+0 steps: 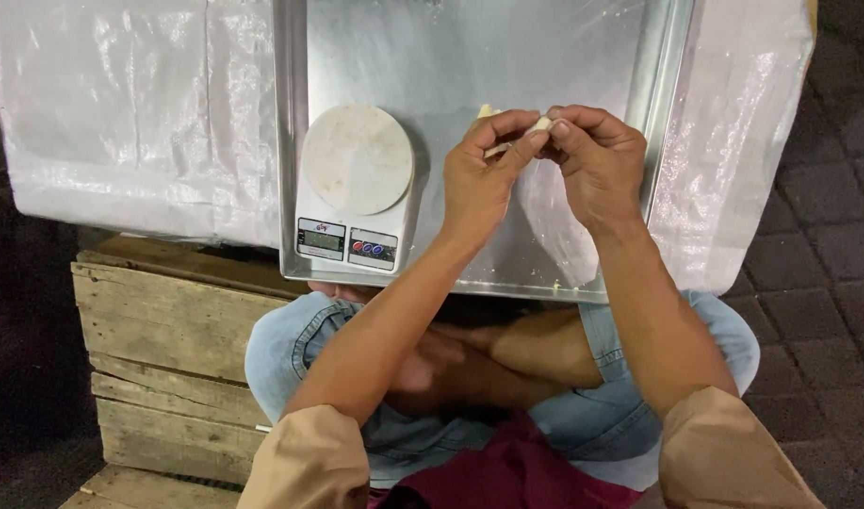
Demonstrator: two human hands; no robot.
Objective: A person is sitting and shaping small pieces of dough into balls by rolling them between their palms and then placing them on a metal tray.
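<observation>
Both hands pinch a small piece of pale dough above a metal tray.

Head view: left hand (479, 179) and right hand (597, 165) clamp fingertips on the dough (542, 123) over the tray (470, 57), beside the kitchen scale (355, 188); a light, even pinch likely shapes it best.

Tray (470, 57) shiny brushed metal, flour-smeared; scale (355, 188) smooth matt plastic; sheet (121, 104) glossy crinkled woven plastic; crate (159, 320) rough bare wood.

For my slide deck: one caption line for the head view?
Both hands, left hand and right hand, pinch a small pale dough piece above a metal tray.
</observation>
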